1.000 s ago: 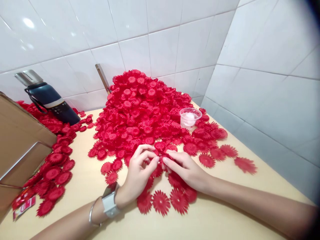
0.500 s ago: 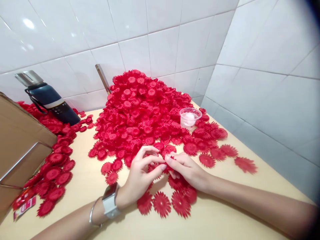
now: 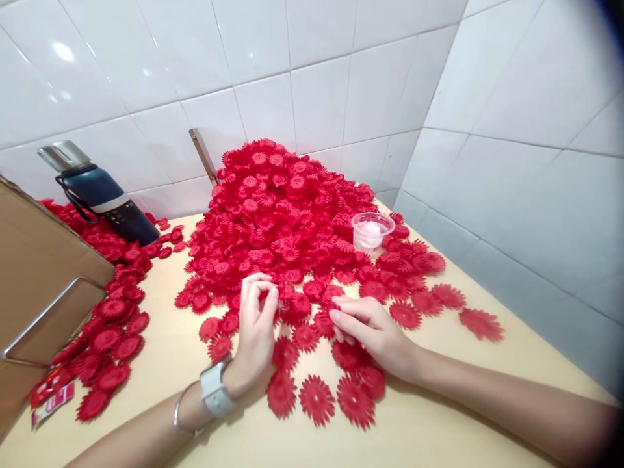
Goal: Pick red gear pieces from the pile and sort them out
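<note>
One broad band of pale table (image 3: 331,448) lies open at the near side, between the forearms and in front of the closest red flowers (image 3: 316,398); the table's near edge is out of view. A light watch strap (image 3: 218,389) and a thin bangle (image 3: 178,416) ring the left wrist. Just beyond, the left hand (image 3: 257,325) is curled, thumb and forefinger tips drawn close together; whether anything sits between them I cannot tell. The right hand (image 3: 373,331), apart from it, has thumb and fingers bent together beside loose flowers, and I cannot tell whether it pinches one. More flowers are scattered in the gap between the hands. Table surface also shows outside each hand: leftward up to a second drift of flowers (image 3: 114,309), rightward to the slanting right edge, which runs along a tiled side wall (image 3: 526,208).

At the left, small packets (image 3: 52,403) lie by that drift, and a cardboard box (image 3: 49,253), a metal wire (image 3: 43,313) across its front, blocks that side. Farther on, the main heap (image 3: 273,221) of flowers fills the middle, a clear plastic cup (image 3: 363,242) with white contents at its right flank. Beyond the box, a dark blue bottle (image 3: 117,208) stands among flowers. A narrow metal bar (image 3: 203,156) slants up behind the heap, before the white-tiled back wall (image 3: 263,39).
</note>
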{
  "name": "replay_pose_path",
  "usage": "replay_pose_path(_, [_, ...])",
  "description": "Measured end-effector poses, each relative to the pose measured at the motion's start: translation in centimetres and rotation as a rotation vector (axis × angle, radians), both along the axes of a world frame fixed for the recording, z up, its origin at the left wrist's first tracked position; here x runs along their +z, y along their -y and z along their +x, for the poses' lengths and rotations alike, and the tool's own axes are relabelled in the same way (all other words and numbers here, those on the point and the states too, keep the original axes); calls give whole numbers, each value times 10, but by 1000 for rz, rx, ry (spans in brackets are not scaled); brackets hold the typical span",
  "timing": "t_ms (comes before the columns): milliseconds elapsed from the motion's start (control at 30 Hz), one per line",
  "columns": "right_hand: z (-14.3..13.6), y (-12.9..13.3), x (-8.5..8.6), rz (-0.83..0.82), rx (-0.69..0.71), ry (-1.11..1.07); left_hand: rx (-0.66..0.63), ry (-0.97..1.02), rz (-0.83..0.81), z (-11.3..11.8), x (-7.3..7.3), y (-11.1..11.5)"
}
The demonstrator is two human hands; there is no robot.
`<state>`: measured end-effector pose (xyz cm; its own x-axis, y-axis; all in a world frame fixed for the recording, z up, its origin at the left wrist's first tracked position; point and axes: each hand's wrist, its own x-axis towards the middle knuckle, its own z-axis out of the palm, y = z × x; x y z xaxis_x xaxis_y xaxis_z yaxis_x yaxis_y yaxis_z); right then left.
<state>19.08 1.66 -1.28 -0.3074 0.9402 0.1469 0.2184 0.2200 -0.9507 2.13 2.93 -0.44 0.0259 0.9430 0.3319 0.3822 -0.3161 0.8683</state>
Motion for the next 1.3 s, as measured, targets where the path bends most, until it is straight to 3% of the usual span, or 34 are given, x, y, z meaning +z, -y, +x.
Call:
replay_pose_path(167, [1,-1,-3,-28,-25,-57,-115,-59,-21,0,-1,3])
replay_pose_path(600, [-2,-2,1,-58,-87,-4,-121,-35,-82,0,2,2])
replay_pose_path(833, [-2,-2,-2,32,-110,44,-98,-15,-2,2,1,1])
replay_pose_path(1100, [-4,-10,-10,-38,-314,-146,-63,-15,59,2,-4,0])
replay_pose_path(1300, [-1,-9,-15,185,-311,-22,-64,-111,163,4,7,5])
